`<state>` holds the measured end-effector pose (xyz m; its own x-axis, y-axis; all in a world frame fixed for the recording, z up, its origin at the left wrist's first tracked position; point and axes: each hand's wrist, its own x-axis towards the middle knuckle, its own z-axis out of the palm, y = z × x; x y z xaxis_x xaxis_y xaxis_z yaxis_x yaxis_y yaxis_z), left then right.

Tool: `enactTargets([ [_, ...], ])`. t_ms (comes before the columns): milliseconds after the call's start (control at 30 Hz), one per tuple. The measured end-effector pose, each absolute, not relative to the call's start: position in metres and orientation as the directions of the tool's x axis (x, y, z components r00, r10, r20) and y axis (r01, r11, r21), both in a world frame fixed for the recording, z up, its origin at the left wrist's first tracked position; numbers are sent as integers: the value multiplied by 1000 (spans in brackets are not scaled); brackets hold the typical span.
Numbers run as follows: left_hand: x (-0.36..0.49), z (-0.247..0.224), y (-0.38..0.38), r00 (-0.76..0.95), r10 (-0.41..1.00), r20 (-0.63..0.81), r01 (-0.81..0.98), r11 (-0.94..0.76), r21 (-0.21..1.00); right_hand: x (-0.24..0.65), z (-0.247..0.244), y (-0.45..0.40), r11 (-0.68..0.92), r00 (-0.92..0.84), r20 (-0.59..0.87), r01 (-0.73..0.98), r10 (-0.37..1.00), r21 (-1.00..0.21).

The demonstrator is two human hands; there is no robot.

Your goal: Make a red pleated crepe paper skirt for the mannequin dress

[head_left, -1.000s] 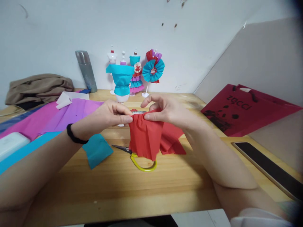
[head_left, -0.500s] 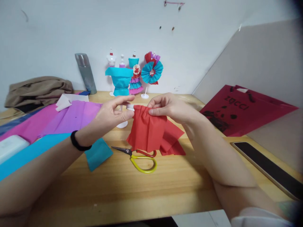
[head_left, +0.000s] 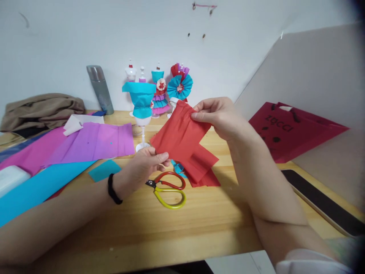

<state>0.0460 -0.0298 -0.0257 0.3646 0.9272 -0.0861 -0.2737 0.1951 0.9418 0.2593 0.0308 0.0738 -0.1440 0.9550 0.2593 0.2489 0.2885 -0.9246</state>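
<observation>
Between my hands hangs a piece of red crepe paper, gathered along its top edge, with a whitish strip at its upper left corner. My right hand pinches the gathered edge at the upper right. Lower down, my left hand holds the paper's left bottom corner between thumb and fingers. Just below lie scissors with one red and one yellow handle, their blade tips hidden behind my left hand. More red paper rests on the table behind the held piece. A small mannequin wrapped in blue paper stands behind my left hand.
Several other dressed mannequins stand by the wall beside a grey bottle. Purple paper and blue paper lie at left, below a brown cloth. A red bag and a phone are at right.
My left hand has moved down from near the gathered top to the paper's lower left corner and taken hold there. The red paper has tilted and spread, exposing more of the red scissor handle.
</observation>
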Motion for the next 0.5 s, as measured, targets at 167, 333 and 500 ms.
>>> enactTargets([
  [167,47,-23,-25,235,970,-56,-206,106,973,259,73,35,301,-96,285,248,954,-921],
  [333,41,-27,-17,285,952,-109,-8,116,993,258,73,34,285,-62,281,323,958,-902],
  [500,36,-24,-23,130,984,125,40,-131,991,264,74,32,318,-149,282,384,948,-867],
])
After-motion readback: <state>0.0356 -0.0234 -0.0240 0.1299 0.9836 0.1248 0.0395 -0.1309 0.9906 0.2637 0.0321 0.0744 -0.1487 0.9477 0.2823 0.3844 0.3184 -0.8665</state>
